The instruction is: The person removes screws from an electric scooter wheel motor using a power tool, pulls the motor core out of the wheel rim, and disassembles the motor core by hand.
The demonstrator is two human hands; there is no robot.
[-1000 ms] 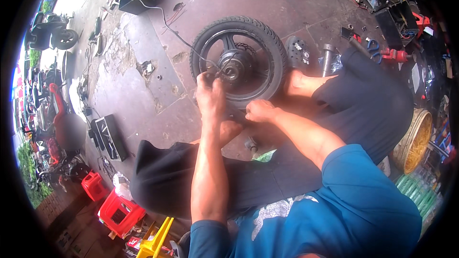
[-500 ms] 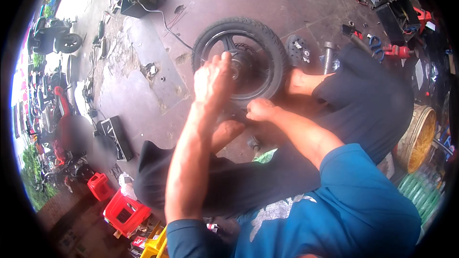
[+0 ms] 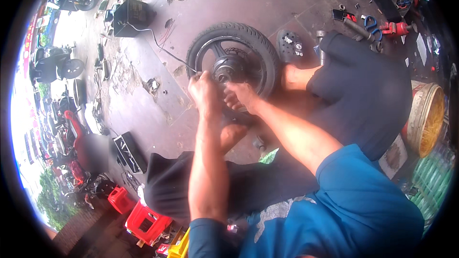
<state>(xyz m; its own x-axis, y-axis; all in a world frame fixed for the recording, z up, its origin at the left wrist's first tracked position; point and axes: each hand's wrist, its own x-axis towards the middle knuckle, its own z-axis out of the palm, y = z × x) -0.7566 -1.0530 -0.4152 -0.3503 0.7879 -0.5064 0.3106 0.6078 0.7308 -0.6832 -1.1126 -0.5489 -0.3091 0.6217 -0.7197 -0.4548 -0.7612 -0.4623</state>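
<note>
A black spoked scooter wheel with a tyre [image 3: 269,56] lies on the floor in front of me, its hub [image 3: 229,67] facing up. A grey cable [image 3: 167,50] runs to its left rim. My left hand [image 3: 205,93] is closed at the wheel's near left edge, just short of the hub; what it grips is hidden. My right hand [image 3: 241,96] is beside it at the hub's near side, fingers curled around something too small to make out. My bare foot [image 3: 233,136] rests below the hands.
A black box [image 3: 131,16] stands at the far left, on the cable's other end. A dark clog [image 3: 289,45] sits right of the wheel, near a metal cylinder [image 3: 321,48]. Blue-handled scissors [image 3: 373,26], a red tool [image 3: 397,28] and a bucket [image 3: 423,114] are further right. Red stools [image 3: 146,222] stand lower left.
My left hand has come down from above the hub toward its near left side. My right hand has moved up and left, close beside it. The view has shifted slightly.
</note>
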